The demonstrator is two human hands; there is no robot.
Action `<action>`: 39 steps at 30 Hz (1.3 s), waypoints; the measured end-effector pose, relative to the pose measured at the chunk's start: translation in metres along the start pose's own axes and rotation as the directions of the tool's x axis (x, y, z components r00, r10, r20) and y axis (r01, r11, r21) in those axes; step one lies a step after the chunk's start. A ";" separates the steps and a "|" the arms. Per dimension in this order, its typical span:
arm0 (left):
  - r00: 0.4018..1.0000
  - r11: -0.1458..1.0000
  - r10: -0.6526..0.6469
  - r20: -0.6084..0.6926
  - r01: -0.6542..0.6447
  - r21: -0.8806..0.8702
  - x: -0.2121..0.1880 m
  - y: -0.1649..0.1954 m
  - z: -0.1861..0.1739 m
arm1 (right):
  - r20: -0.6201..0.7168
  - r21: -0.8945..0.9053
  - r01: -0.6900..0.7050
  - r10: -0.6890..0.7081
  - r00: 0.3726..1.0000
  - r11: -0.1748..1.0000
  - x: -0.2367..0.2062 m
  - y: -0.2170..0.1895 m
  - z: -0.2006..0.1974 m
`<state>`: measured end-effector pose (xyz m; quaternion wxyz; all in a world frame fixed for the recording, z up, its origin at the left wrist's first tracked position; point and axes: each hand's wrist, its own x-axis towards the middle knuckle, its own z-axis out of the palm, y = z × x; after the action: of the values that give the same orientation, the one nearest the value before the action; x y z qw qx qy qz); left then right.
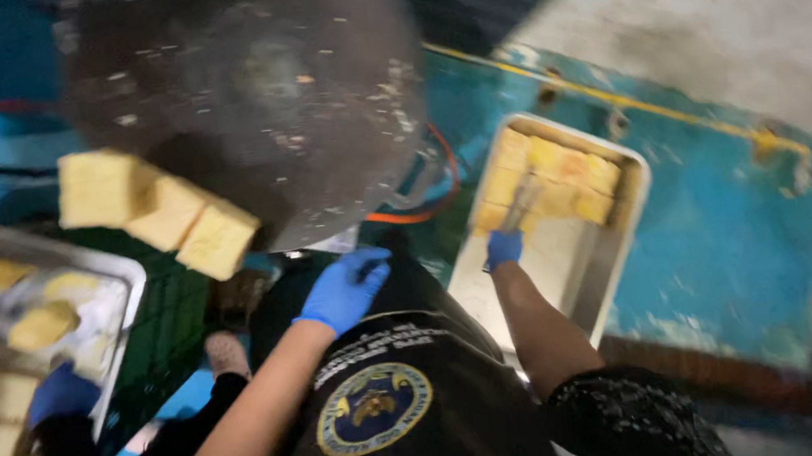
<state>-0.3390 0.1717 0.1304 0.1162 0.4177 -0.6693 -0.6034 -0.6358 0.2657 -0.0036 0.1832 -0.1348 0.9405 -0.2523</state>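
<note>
head view: the blue-gloved left hand (345,290) hangs loosely curled, holding nothing, under a large dark round pan (251,93). the blue-gloved right hand (503,247) grips a blurred metal tool (522,202) over yellow square blocks (551,174) at the far end of a rectangular steel tray (618,236) on the blue counter (730,244).

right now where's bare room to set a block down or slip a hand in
Bare: the near half of the right tray, between its yellow blocks and the right hand with its flat tool; also the blue surface right of that tray. Crowded: the left tray, mostly filled with blocks, with another person's gloved hand at it.
</note>
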 end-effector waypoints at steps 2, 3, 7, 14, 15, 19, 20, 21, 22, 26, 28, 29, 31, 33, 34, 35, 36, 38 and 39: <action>0.998 0.999 -0.029 -0.065 0.028 -0.019 -0.008 -0.005 -0.007 | 0.357 -0.487 0.130 0.061 0.932 0.864 0.007 -0.017 0.013; 0.993 0.996 -0.088 -0.079 0.086 -0.025 -0.012 -0.008 -0.009 | 0.593 -0.770 0.462 0.226 0.773 0.439 0.013 -0.024 0.017; 0.980 0.991 -0.123 -0.158 0.113 -0.067 -0.027 -0.019 -0.029 | -0.172 0.033 -0.284 0.285 0.943 0.958 0.013 -0.053 0.030; 0.778 0.976 -0.214 -0.591 0.146 -0.160 -0.059 -0.043 -0.073 | -0.370 -0.249 0.280 -0.358 0.857 0.927 0.009 -0.090 0.046; 0.687 0.968 -0.244 -0.685 0.129 -0.216 -0.061 -0.052 -0.078 | -0.237 0.119 0.456 -0.421 0.876 0.882 0.001 -0.096 0.051; 0.473 0.909 -0.356 -0.806 -0.022 -0.415 -0.062 -0.105 -0.097 | 0.156 0.635 0.512 -0.745 0.649 0.579 -0.066 -0.131 0.088; 0.467 0.912 -0.355 -0.810 -0.017 -0.409 -0.061 -0.118 -0.100 | 0.428 0.706 0.250 -0.680 0.595 0.663 -0.088 -0.140 0.091; 0.464 0.916 -0.349 -0.814 -0.015 -0.401 -0.061 -0.128 -0.104 | 0.304 0.676 0.507 -0.829 0.468 0.534 -0.112 -0.151 0.094; 0.461 0.920 -0.341 -0.819 -0.014 -0.391 -0.058 -0.137 -0.109 | 0.200 0.602 0.717 -0.936 0.290 0.351 -0.131 -0.164 0.098; 0.516 0.853 -0.474 -0.713 0.068 -0.518 -0.049 -0.142 -0.122 | 0.500 0.599 0.625 -0.843 0.195 0.500 -0.186 -0.215 0.124; 0.533 0.678 -0.662 -0.527 0.126 -0.724 -0.042 -0.140 -0.124 | 0.554 0.600 0.598 -0.815 0.169 0.532 -0.198 -0.230 0.137; 0.542 0.738 -0.614 -0.574 0.135 -0.661 -0.042 -0.137 -0.125 | 0.544 0.610 0.599 -0.824 0.160 0.519 -0.201 -0.233 0.141; 0.562 0.840 -0.507 -0.653 0.151 -0.522 -0.044 -0.131 -0.122 | 0.555 0.595 0.603 -0.814 0.170 0.531 -0.199 -0.233 0.143; 0.560 0.836 -0.508 -0.654 0.139 -0.531 -0.046 -0.127 -0.117 | 0.595 0.544 0.605 -0.775 0.211 0.582 -0.196 -0.228 0.139; 0.560 0.834 -0.508 -0.655 0.131 -0.535 -0.046 -0.126 -0.115 | 0.603 0.520 0.605 -0.761 0.240 0.603 -0.194 -0.226 0.138; 0.553 0.837 -0.498 -0.668 0.103 -0.538 -0.045 -0.126 -0.114 | 0.611 0.497 0.604 -0.746 0.266 0.623 -0.194 -0.225 0.137; 0.545 0.837 -0.491 -0.680 0.080 -0.541 -0.046 -0.127 -0.112 | 0.621 0.472 0.600 -0.727 0.293 0.646 -0.195 -0.223 0.136; 0.527 0.820 -0.513 -0.678 0.066 -0.569 -0.042 -0.131 -0.113 | 0.609 0.544 0.505 -0.729 0.311 0.670 -0.199 -0.220 0.136; 0.516 0.802 -0.541 -0.664 0.077 -0.593 -0.039 -0.134 -0.115 | 0.603 0.581 0.454 -0.732 0.317 0.676 -0.201 -0.221 0.139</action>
<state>-0.1824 0.1280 0.0506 0.3961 0.7172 -0.2733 -0.5040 -0.3626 0.0913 0.0559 0.4967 -0.5426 0.5778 -0.3536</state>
